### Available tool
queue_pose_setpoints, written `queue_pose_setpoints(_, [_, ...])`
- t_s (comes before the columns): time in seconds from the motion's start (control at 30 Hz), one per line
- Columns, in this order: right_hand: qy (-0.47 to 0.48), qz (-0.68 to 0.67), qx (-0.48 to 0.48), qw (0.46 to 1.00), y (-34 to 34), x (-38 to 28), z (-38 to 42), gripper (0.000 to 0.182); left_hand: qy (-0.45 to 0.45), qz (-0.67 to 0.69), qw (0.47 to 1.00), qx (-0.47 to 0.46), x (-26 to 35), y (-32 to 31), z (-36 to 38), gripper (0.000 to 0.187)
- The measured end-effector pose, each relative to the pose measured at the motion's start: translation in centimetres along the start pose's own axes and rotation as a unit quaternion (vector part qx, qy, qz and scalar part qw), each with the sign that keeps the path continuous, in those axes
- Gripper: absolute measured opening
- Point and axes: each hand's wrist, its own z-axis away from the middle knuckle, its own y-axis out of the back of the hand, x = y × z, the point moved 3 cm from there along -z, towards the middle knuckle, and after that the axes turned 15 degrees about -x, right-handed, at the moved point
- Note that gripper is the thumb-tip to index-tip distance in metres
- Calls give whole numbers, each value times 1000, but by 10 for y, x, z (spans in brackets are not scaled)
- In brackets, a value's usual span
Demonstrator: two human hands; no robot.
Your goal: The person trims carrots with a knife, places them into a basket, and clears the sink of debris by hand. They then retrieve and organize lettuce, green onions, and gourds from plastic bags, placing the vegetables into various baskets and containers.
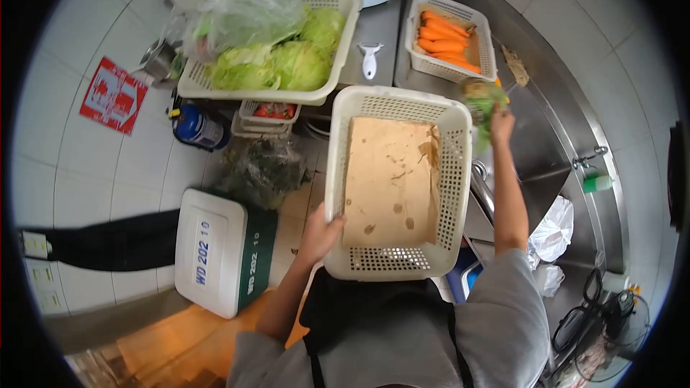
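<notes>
My left hand (pixel 320 233) is closed on the left rim of a white plastic basket (pixel 336 151), which is tilted in front of my body. A flat piece of brown cardboard (pixel 392 183) with dark stains lines its bottom. Off the basket's upper right side, my right hand (pixel 502 126) grips a blurred green and brown bundle (pixel 480 104) over the steel sink counter. Its exact kind cannot be made out. Just beyond it stands a smaller white basket (pixel 424 61) of carrots (pixel 445 37).
Lettuce (pixel 298 65) fills a large basket (pixel 338 72) at the back left, partly under a clear plastic bag (pixel 237 7). A white peeler (pixel 369 61) lies beside it. A faucet (pixel 591 158) is right; a white-lidded cooler (pixel 212 251) and blue cylinder (pixel 198 128) are left.
</notes>
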Motion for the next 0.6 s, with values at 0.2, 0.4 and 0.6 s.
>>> queue_pose_setpoints(0.2, [195,205,7,959,140,26,-35,34,97,57,994,1,-11,7,6,32])
queue_pose_setpoints(0.4, [105,-147,-216,960,130,-75,54,34,172,114,975,80,-67,12,58,29])
queue_pose_setpoints(0.6, [175,94,-438,877,-16,-117,179,25,204,318,848,371,-188,62,178,33])
